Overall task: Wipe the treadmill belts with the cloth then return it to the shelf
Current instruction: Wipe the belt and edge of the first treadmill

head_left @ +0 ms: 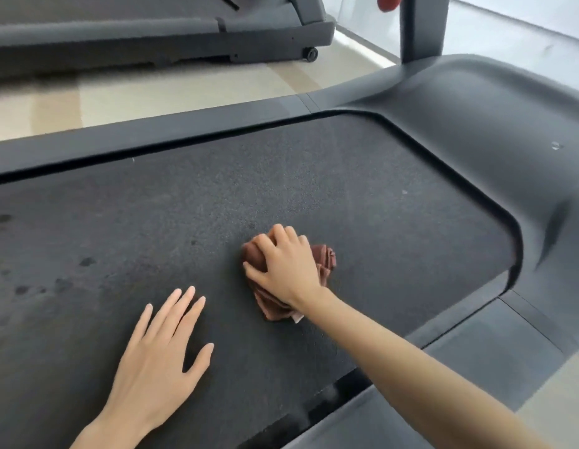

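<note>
A dark, rough treadmill belt (216, 196) fills most of the view. My right hand (283, 265) grips a bunched brown cloth (327, 259) and holds it down on the belt, right of centre. Folds of the cloth stick out past my fingers and under my wrist. My left hand (158, 358) lies flat on the belt nearer to me, fingers straight and spread, holding nothing. Several dark spots (59, 283) mark the belt at the left.
The treadmill's grey motor cover (495, 124) curves around the belt's right end, with an upright post (422, 27) behind it. Side rails (152, 137) run along the belt's far and near edges. A second treadmill (152, 30) stands across a strip of beige floor (152, 95).
</note>
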{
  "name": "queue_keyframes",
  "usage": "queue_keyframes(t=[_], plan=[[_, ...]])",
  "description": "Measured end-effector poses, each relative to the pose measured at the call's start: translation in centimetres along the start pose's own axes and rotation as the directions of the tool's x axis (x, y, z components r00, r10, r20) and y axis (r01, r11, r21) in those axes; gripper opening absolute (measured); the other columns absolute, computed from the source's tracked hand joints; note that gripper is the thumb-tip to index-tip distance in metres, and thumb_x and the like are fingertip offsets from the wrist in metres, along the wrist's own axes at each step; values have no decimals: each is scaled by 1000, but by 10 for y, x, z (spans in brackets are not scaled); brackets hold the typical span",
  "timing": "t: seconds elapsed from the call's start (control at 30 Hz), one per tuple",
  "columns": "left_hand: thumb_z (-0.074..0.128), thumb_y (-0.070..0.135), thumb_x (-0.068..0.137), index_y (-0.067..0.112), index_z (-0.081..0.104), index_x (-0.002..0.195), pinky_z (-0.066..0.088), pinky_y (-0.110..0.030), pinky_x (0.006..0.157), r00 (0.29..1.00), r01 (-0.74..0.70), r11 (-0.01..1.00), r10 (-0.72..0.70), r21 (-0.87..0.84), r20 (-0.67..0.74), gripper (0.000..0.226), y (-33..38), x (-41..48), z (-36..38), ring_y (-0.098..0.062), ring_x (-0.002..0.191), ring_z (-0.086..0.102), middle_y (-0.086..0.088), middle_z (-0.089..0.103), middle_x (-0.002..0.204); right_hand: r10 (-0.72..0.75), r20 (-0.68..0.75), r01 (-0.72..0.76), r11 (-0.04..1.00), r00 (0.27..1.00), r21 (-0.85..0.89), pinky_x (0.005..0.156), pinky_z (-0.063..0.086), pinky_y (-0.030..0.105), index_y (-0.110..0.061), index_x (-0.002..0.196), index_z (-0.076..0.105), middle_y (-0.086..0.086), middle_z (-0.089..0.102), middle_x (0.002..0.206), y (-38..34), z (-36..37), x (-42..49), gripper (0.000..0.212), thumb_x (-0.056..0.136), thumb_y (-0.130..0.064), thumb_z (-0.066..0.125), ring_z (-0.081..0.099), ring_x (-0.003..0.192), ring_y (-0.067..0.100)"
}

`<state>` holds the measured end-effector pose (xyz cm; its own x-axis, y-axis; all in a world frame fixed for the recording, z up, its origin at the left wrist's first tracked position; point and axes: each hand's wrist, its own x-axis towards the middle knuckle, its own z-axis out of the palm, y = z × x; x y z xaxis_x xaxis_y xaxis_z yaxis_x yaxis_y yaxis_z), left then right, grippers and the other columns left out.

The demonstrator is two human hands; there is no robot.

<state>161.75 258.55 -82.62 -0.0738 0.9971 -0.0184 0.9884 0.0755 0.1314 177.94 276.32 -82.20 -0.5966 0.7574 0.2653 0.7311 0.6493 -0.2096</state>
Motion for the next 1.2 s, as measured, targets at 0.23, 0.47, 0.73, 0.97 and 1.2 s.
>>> queue_keyframes(t=[0.23, 0.47, 0.73, 0.97, 1.2], plan=[[0, 65, 89, 5, 44, 138, 24, -47, 112, 990, 141, 990, -141, -19, -3, 89, -15, -38, -2, -22, 140, 27, -9, 35, 149, -111, 29, 110, 993, 993, 32, 74, 38, 40, -23, 114, 58, 7, 52, 104, -44, 5, -20, 45, 80, -53, 58, 48, 96, 30], [2, 64, 90, 5, 42, 140, 18, -55, 112, 993, 114, 993, -115, -28, -28, 87, -5, -28, 4, -23, 142, 21, -8, 32, 151, 432, -11, -432, 900, 902, -59, 91, 42, 45, -28, 124, 56, 9, 52, 113, 118, -63, -72, 48, 82, -51, 61, 47, 110, 32], [5, 62, 91, 3, 40, 140, 15, -57, 112, 995, 87, 996, -87, -2, -42, 85, 10, -19, 15, -29, 142, 21, -12, 31, 151, 514, -104, -521, 852, 851, -54, 74, 46, 43, -21, 113, 62, 14, 52, 99, 61, -54, -128, 43, 79, -47, 65, 50, 90, 37], [30, 52, 85, 4, 41, 139, 20, -57, 112, 995, 86, 996, -87, -33, -38, 73, 13, -20, 8, -29, 142, 24, -11, 33, 151, 253, -10, -253, 966, 967, -56, 60, 43, 36, -26, 97, 61, 5, 54, 90, -65, -27, -134, 37, 72, -53, 57, 51, 76, 30], [8, 60, 92, 23, 31, 145, 14, -46, 116, 1000, -8, 1000, 8, -14, -28, 69, -35, -42, 0, -13, 144, 14, 5, 24, 154, 10, 87, -11, 1000, 996, 6, 69, 45, 38, -25, 103, 63, 3, 54, 95, -51, -23, -84, 40, 77, -54, 55, 53, 87, 28]])
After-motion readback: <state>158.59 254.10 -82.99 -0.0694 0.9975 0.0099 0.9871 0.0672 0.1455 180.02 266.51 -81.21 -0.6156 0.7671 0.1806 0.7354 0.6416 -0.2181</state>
